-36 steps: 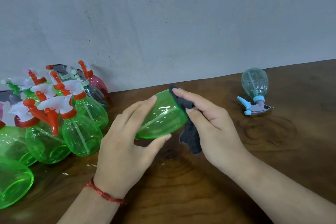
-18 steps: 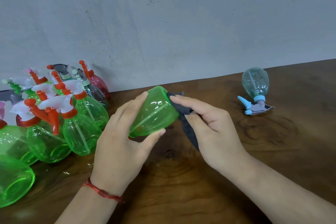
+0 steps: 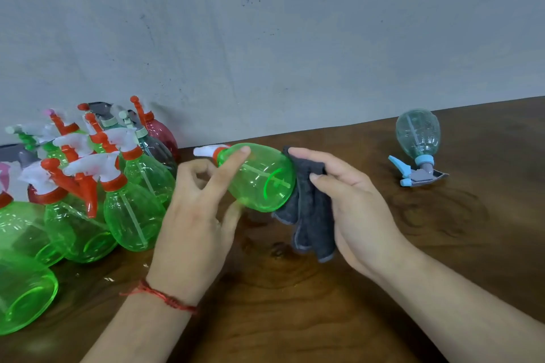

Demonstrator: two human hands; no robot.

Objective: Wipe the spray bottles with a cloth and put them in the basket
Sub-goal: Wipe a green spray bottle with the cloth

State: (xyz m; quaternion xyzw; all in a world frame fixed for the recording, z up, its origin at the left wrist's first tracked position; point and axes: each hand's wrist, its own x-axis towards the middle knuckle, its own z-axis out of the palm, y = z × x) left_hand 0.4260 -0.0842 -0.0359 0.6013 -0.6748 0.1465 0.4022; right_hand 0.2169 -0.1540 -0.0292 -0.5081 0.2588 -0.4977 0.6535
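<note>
The left hand point(image 3: 191, 221) holds a green spray bottle point(image 3: 259, 177) up above the brown bench point(image 3: 295, 312). One long finger lies on top of the bottle, near its orange collar. The thumb pushes up from below. So the bottle is pinched between them. The other fingers of this hand are bent and do not seem to touch it. The bottle lies on its side in the air. Its white spray head points away from the right hand point(image 3: 354, 209), and its round bottom points at that hand.

The right hand grips a dark grey cloth point(image 3: 312, 215), with its fingers bent round it. The cloth touches the round bottom of the bottle, between the bottle and the palm. The rest of the cloth hangs down under the fingers. I cannot tell if its tip touches the bench.

On the outer side of the left hand is a crowd of spray bottles point(image 3: 132, 209), close together on the bench. Most are green with orange and white heads. One at the back is red.

Well off to the outer side of the right hand, a pale blue-green bottle point(image 3: 417, 135) lies alone on the bench, its blue and grey head nearest the person.

A red string point(image 3: 159, 296) is tied round the left wrist.
</note>
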